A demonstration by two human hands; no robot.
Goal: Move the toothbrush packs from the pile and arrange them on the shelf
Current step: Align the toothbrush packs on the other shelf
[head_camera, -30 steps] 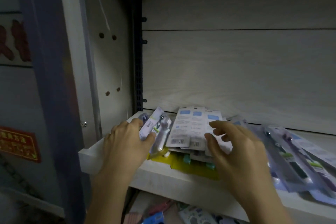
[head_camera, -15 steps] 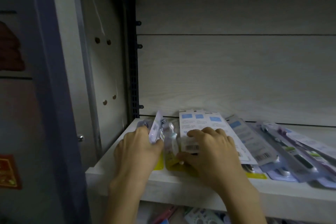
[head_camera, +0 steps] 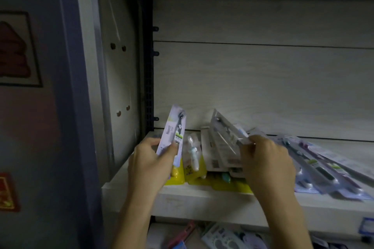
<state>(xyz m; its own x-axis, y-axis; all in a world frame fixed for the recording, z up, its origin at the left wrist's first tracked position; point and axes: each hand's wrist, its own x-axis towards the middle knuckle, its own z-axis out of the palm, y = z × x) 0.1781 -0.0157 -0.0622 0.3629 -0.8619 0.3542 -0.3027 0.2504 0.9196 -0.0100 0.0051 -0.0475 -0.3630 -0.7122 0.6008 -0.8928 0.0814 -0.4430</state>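
Left hand (head_camera: 149,162) fingers holding a tall pale purple toothbrush pack (head_camera: 172,133) upright, right hand (head_camera: 267,164) fingers gripping tilted clear packs (head_camera: 224,137), white wooden shelf (head_camera: 202,198)

The left hand (head_camera: 148,162) grips a lilac toothbrush pack (head_camera: 172,130) tilted upright near the shelf's (head_camera: 202,198) left end. The right hand (head_camera: 267,159) holds several packs (head_camera: 224,139) raised on edge above yellow-backed packs (head_camera: 194,168), while purple packs (head_camera: 319,166) lie flat further right.
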